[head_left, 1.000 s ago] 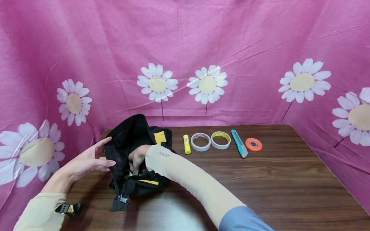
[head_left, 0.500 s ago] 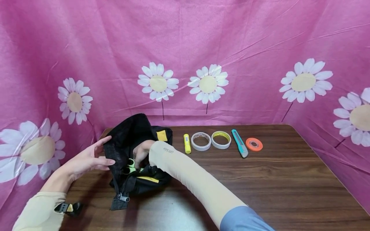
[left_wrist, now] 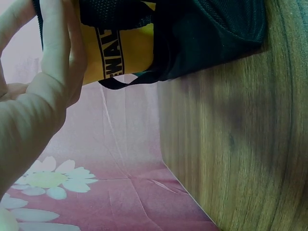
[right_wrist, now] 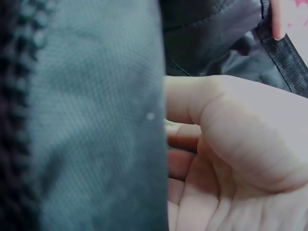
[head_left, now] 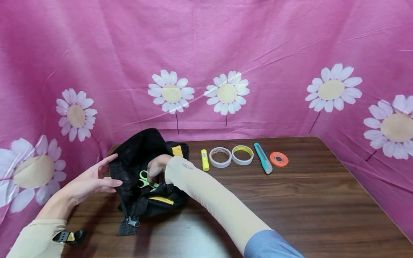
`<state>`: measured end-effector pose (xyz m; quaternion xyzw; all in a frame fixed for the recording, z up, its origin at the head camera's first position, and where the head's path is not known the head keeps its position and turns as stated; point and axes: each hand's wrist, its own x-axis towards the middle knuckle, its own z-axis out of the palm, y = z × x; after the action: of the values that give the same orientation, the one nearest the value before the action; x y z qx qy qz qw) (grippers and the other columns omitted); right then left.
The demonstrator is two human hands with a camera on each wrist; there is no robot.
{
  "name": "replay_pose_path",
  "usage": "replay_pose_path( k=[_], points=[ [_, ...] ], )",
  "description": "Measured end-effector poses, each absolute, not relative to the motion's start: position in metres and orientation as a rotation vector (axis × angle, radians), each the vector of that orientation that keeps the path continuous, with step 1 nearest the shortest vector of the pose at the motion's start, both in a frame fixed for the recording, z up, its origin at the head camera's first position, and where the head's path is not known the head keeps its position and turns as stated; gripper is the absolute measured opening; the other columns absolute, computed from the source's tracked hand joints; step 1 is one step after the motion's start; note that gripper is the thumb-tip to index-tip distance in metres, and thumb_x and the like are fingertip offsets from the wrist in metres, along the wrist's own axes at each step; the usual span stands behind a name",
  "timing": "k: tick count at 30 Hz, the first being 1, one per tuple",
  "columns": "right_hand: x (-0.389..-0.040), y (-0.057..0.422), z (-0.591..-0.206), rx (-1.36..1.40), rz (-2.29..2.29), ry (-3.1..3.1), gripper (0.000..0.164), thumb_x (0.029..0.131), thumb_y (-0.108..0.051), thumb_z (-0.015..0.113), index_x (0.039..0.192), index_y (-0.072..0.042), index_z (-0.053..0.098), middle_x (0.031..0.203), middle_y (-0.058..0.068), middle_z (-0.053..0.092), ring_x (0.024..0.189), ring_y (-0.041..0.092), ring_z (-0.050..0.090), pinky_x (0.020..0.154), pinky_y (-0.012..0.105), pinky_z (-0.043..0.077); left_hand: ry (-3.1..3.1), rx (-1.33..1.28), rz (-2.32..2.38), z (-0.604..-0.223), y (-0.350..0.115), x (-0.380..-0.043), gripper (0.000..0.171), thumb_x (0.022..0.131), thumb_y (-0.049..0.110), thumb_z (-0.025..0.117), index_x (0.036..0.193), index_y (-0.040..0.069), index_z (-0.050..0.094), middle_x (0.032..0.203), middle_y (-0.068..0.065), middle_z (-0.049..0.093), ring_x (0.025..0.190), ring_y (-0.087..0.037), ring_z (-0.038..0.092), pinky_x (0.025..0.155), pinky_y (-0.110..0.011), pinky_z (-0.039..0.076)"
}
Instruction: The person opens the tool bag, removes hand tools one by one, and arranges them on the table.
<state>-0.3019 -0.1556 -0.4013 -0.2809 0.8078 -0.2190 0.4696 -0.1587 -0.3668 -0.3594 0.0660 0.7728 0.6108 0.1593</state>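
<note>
A black tool bag (head_left: 129, 172) with yellow patches stands unzipped on the left of the table. My left hand (head_left: 93, 181) holds its left rim, thumb on one side and fingers on the other. In the left wrist view those fingers lie by a yellow lettered panel (left_wrist: 132, 50) on the bag's outside. My right hand (head_left: 157, 168) is down inside the bag, fingers curled at a pair of scissors (head_left: 143, 179) with light green handle loops. The right wrist view shows a sliver of green between thumb and fingers; a blurred bag wall (right_wrist: 101, 115) hides the fingertips.
In a row right of the bag lie a yellow glue stick (head_left: 205, 160), two tape rolls (head_left: 221, 165) (head_left: 242, 163), a teal utility knife (head_left: 263, 158) and an orange tape roll (head_left: 279, 159). A pink flowered cloth (head_left: 200, 36) hangs behind the wooden table (head_left: 290, 215).
The scissors' green handles have come into fuller view and risen inside the bag beside my right hand. My left hand keeps its hold on the rim. The head view has shifted slightly.
</note>
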Motion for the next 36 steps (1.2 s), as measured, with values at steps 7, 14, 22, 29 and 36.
replay_pose_path(
  k=[7, 14, 22, 29, 36],
  points=[
    [-0.303, -0.157, -0.397, -0.547, -0.655, 1.957, 0.007, 0.093, -0.001, 0.066, 0.088, 0.004, 0.067, 0.086, 0.013, 0.067, 0.071, 0.027, 0.061, 0.059, 0.031, 0.053, 2.203, 0.196, 1.751, -0.36, -0.367, -0.16, 0.101, 0.093, -0.003, 0.066, 0.162, 0.011, -0.007, 0.158, -0.033, -0.005, 0.096, -0.021, 0.07, 0.081, -0.039, 0.06],
    [-0.305, -0.15, -0.394, -0.525, -0.865, 1.97, 0.009, 0.097, -0.001, 0.062, 0.089, -0.001, 0.059, 0.093, 0.019, 0.064, 0.081, 0.031, 0.065, 0.068, 0.041, 0.06, 2.227, 0.219, 1.74, -0.36, -0.366, -0.162, 0.1, 0.094, -0.004, 0.065, 0.162, 0.009, -0.006, 0.152, -0.034, 0.016, 0.1, -0.019, 0.069, 0.082, -0.041, 0.06],
    [-0.306, -0.145, -0.378, -0.61, -1.069, 1.823, 0.017, 0.099, 0.002, 0.059, 0.108, -0.01, 0.05, 0.09, 0.01, 0.063, 0.081, 0.027, 0.068, 0.075, 0.047, 0.061, 2.241, 0.205, 1.711, -0.364, -0.369, -0.162, 0.096, 0.096, -0.002, 0.063, 0.162, 0.009, -0.006, 0.148, -0.034, 0.025, 0.102, -0.02, 0.069, 0.082, -0.041, 0.06],
    [-0.301, -0.127, -0.348, -0.684, -1.102, 1.648, 0.031, 0.1, -0.001, 0.061, 0.128, -0.007, 0.049, 0.098, 0.015, 0.069, 0.086, 0.027, 0.072, 0.078, 0.048, 0.06, 2.231, 0.244, 1.729, -0.367, -0.37, -0.163, 0.096, 0.095, -0.006, 0.062, 0.161, 0.007, -0.007, 0.13, -0.005, 0.051, 0.101, -0.022, 0.069, 0.08, -0.043, 0.06],
    [-0.305, -0.09, -0.309, -0.788, -1.186, 1.653, 0.034, 0.099, -0.004, 0.063, 0.13, -0.006, 0.049, 0.107, 0.014, 0.068, 0.091, 0.029, 0.072, 0.082, 0.05, 0.059, 2.214, 0.211, 1.719, -0.366, -0.369, -0.163, 0.097, 0.096, -0.002, 0.062, 0.162, 0.012, -0.008, 0.154, -0.037, 0.006, 0.099, -0.02, 0.069, 0.081, -0.04, 0.06]
  ],
)
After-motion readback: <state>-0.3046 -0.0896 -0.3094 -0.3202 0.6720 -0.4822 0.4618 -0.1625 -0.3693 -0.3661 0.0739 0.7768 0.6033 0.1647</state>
